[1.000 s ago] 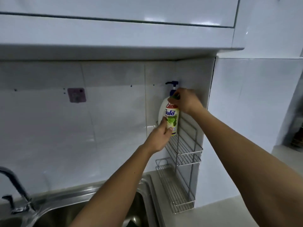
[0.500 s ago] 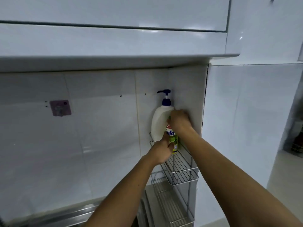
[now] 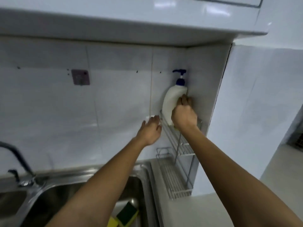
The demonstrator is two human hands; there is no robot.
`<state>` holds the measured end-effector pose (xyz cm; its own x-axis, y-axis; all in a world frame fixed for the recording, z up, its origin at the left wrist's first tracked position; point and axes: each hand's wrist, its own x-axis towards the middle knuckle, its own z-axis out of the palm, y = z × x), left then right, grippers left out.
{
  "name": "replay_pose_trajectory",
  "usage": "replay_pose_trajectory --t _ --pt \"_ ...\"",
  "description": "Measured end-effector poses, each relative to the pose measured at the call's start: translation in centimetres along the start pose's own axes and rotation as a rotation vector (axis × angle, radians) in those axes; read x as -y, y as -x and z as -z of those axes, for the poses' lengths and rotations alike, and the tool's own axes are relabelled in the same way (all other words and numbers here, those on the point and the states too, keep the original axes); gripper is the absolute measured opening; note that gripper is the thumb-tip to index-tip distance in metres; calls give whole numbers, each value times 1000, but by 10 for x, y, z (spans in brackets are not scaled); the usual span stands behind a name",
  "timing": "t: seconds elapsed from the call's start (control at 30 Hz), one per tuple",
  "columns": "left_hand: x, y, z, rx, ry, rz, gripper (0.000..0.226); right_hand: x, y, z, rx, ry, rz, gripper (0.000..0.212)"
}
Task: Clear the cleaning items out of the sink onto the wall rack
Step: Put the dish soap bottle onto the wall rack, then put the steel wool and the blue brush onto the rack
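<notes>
While the right hand point(image 3: 184, 114) keeps its grip wrapped around the lower body of the white pump bottle point(image 3: 172, 102), fingers curled round the side nearest the corner wall, the bottle stands upright on the upper shelf of the wire wall rack point(image 3: 178, 145), pushed back against the tiles, probably so that it will not tip over the low front rail. Just beside the rack's left edge, the left hand point(image 3: 150, 130) hovers with spread fingers, holding nothing, apparently ready to steady the bottle if it leans. Further down, a green-and-yellow sponge point(image 3: 127, 213) lies in the steel sink point(image 3: 54, 184), so I judge the clearing only partly done. At the far left stands the tap point(image 3: 15, 154).
</notes>
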<state>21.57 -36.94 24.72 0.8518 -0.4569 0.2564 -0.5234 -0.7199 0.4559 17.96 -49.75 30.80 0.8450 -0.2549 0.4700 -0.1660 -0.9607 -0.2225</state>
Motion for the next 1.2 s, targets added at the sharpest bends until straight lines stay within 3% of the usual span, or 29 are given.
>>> replay_pose_trajectory --t 0.2,0.57,0.8,1.2 --pt "71 71 13 21 -114 169 53 59 56 -47 -25 -12 163 51" --pt "181 227 -33 283 -254 397 55 116 210 -178 534 0 383 59" --pt "206 296 -62 456 -352 434 57 111 277 -216 652 -28 390 58" --pt "224 347 -100 685 -257 555 63 99 324 -247 801 -49 316 62"
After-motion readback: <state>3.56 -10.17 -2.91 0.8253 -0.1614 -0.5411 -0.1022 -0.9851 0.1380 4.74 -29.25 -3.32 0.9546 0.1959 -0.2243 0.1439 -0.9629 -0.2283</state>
